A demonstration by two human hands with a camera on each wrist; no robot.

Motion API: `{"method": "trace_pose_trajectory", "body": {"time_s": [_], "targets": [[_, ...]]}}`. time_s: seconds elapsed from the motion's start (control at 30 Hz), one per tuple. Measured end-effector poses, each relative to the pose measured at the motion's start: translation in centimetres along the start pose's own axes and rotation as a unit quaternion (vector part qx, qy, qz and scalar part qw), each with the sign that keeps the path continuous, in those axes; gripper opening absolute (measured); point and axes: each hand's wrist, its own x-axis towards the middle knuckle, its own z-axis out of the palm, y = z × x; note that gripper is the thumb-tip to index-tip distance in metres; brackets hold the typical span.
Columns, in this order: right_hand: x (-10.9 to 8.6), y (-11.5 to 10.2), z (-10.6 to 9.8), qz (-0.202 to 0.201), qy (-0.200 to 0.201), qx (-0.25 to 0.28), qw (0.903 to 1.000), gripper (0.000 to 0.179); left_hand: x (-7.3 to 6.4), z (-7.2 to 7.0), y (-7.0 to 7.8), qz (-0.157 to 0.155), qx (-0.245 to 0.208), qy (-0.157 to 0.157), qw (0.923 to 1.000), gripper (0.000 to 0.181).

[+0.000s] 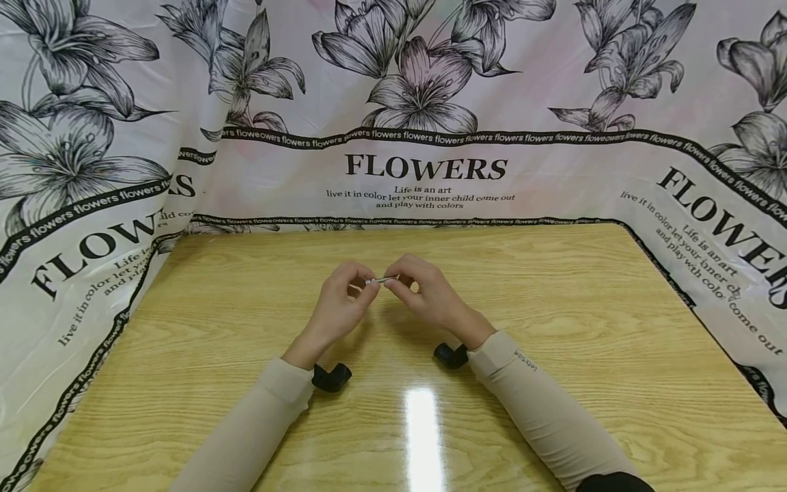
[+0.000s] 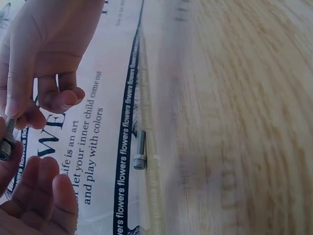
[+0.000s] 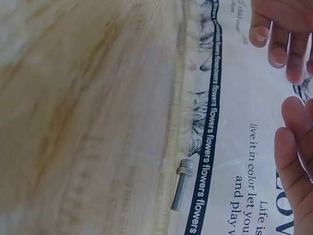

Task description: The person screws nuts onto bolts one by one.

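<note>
Over the middle of the table, both hands meet at one small metal bolt (image 1: 384, 279). My left hand (image 1: 340, 302) pinches its left end between thumb and fingers. At the other end, the thumb and fingertips of my right hand (image 1: 428, 292) pinch it. In the left wrist view the held bolt (image 2: 7, 139) has its thick end toward the left hand and its threaded shank toward the right. A second bolt (image 3: 181, 185), with a nut close under its head, shows near the table's far edge in both wrist views. The head view does not show it.
The wood-grain table (image 1: 553, 383) carries a bright light reflection in front of the hands. White cloth (image 1: 424, 198) printed with flowers and lettering hangs along the back and both sides. Black wrist-worn pieces (image 1: 332, 378) stick out at the inner side of both sleeves.
</note>
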Motion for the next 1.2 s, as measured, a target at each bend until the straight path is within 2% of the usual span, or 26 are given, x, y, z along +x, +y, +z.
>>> {"method": "trace_pose_trajectory", "body": {"time_s": [0.2,0.37,0.5,0.6,0.7,0.87,1.1,1.2], "targets": [[0.01,0.16,0.08,-0.008,0.004,0.004,1.0000,0.004,-0.02,-0.15,-0.03,-0.018,0.009,-0.010,0.9998,0.023],[-0.06,0.20,0.09,-0.003,0.004,0.000,1.0000,0.005,-0.03,-0.08,-0.05,-0.036,-0.008,-0.012,0.9992,0.023],[-0.09,0.13,0.00,0.007,0.001,-0.002,1.0000,0.004,0.11,0.08,-0.32,-0.006,-0.035,-0.002,0.9994,0.021],[-0.05,0.12,0.00,0.008,0.001,0.000,1.0000,0.007,0.17,0.12,-0.50,0.027,-0.035,0.007,0.9990,0.021],[-0.04,0.19,0.01,0.005,0.002,0.001,1.0000,0.007,0.17,0.10,-0.43,0.033,-0.027,0.009,0.9991,0.018],[-0.06,0.28,-0.02,0.005,0.004,0.001,1.0000,0.005,0.12,0.05,-0.33,0.016,-0.007,0.003,0.9998,0.008],[-0.01,0.19,-0.02,-0.004,0.005,0.002,1.0000,0.007,-0.02,-0.12,-0.06,-0.022,0.009,-0.009,0.9997,0.022],[0.00,0.15,-0.03,-0.001,0.005,0.000,1.0000,0.005,0.02,-0.14,0.06,-0.030,0.001,-0.009,0.9995,0.020]]}}
